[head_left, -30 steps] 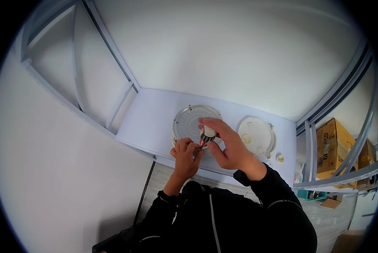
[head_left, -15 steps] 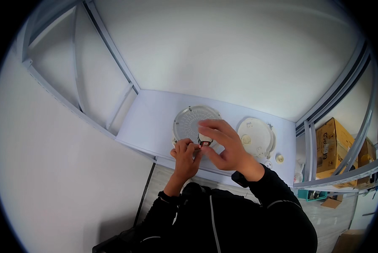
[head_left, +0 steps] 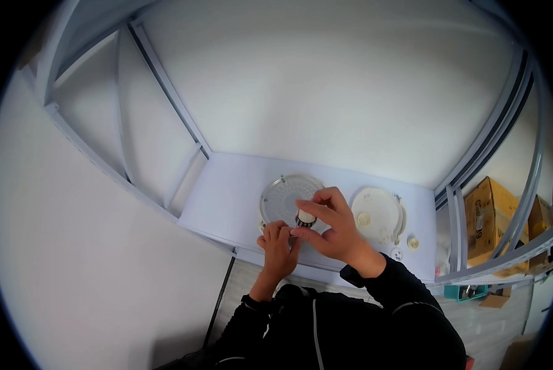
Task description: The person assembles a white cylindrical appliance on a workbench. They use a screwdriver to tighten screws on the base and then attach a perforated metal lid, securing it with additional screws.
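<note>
A small cylindrical piece (head_left: 307, 217), white on top with a dark, light-speckled band below, is gripped between the thumb and fingers of my right hand (head_left: 337, 227). My left hand (head_left: 279, 251) is closed just below it, its fingertips pressed together close to the right thumb; whatever they pinch is too small to make out. Both hands are over the near edge of a round grey disc (head_left: 282, 200) with a patterned face and small clips around its rim. My right hand partly covers that disc.
The white table (head_left: 227, 191) has a round white housing (head_left: 381, 203) on its right, with a cream round piece (head_left: 364, 220) on it. Another cream piece (head_left: 413, 243) and a small white disc (head_left: 396, 254) lie nearby. Frame posts, cardboard boxes (head_left: 489, 213) and a teal basket (head_left: 464, 292) stand right.
The cylindrical piece has turned in my right fingers: a red-and-white patch near its lower end gives way to the dark speckled band. The whole scene sits lower in view.
</note>
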Demonstrator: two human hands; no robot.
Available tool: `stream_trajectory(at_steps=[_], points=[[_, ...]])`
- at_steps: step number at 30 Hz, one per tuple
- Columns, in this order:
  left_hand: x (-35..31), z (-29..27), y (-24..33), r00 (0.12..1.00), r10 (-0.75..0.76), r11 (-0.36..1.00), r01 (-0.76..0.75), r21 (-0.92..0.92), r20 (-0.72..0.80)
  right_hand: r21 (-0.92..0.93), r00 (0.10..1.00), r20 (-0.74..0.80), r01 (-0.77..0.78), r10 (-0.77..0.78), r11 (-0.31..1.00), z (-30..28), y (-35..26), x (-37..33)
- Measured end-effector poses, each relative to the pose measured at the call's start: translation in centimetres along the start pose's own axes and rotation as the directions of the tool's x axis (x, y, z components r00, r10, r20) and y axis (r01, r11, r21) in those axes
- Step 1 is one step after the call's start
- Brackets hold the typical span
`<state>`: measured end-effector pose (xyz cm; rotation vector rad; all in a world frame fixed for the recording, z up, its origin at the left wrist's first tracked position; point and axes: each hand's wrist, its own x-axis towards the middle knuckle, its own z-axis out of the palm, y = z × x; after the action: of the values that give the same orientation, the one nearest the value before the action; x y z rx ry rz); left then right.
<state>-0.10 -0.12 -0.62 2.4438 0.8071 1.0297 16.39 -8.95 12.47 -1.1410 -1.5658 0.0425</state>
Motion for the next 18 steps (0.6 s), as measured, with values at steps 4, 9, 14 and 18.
stream_trajectory(at_steps=[4, 9, 14, 18], points=[[0.1, 0.0, 0.2, 1.000, -0.002, 1.000, 0.002, -0.026, -0.011, 0.041, 0.997, -0.054, -0.054, 0.056, 0.998, 0.3, -0.4, 0.2], [0.2, -0.3, 0.5, 1.000, -0.015, 1.000, 0.015, -0.025, -0.018, 0.004, 0.996, -0.079, 0.046, -0.045, 0.999, 0.2, -0.9, 1.2], [0.5, -0.5, 0.3, 1.000, -0.006, 0.999, 0.006, -0.045, 0.007, 0.008, 0.998, -0.037, -0.053, 0.053, 0.999, 0.4, -0.5, 0.1], [0.3, -0.8, -0.5, 1.000, 0.002, 0.999, -0.001, -0.042, 0.020, 0.046, 0.997, -0.052, -0.057, 0.060, 0.997, 0.6, -2.1, 1.4]])
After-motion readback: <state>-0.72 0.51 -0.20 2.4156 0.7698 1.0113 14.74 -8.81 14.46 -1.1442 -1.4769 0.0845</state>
